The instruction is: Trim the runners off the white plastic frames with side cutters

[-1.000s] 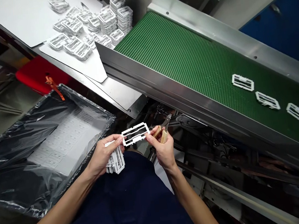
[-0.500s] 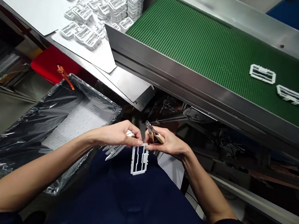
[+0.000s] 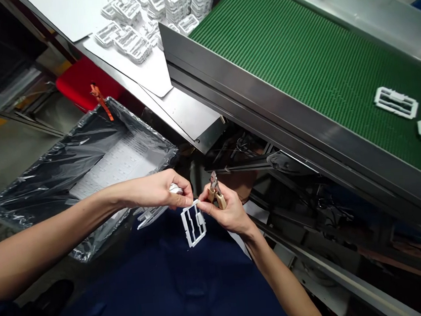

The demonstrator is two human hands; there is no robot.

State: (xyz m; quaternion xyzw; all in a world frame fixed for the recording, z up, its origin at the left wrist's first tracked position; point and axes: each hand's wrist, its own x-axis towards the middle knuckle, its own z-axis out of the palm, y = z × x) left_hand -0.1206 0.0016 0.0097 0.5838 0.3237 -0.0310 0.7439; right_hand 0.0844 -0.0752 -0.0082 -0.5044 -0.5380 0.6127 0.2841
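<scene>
My left hand is closed round several stacked white plastic frames, which stick out beneath the palm. Its thumb and finger also touch the top edge of a single white frame hanging in front of my dark blue top. On the other side my right hand pinches the same top edge with thumb and finger. Cutting pliers with tan handles are held in that right hand, jaws pointing up.
A green ribbed conveyor with metal sides carries white frames at the right. More frames are piled on a table at the top. At left stands a plastic-lined bin, an orange tool at its rim, near a red seat.
Both hands have shifted slightly left with the hanging frame, which has tilted a little. The conveyor frames sit further right, and the surroundings have shifted right in view.
</scene>
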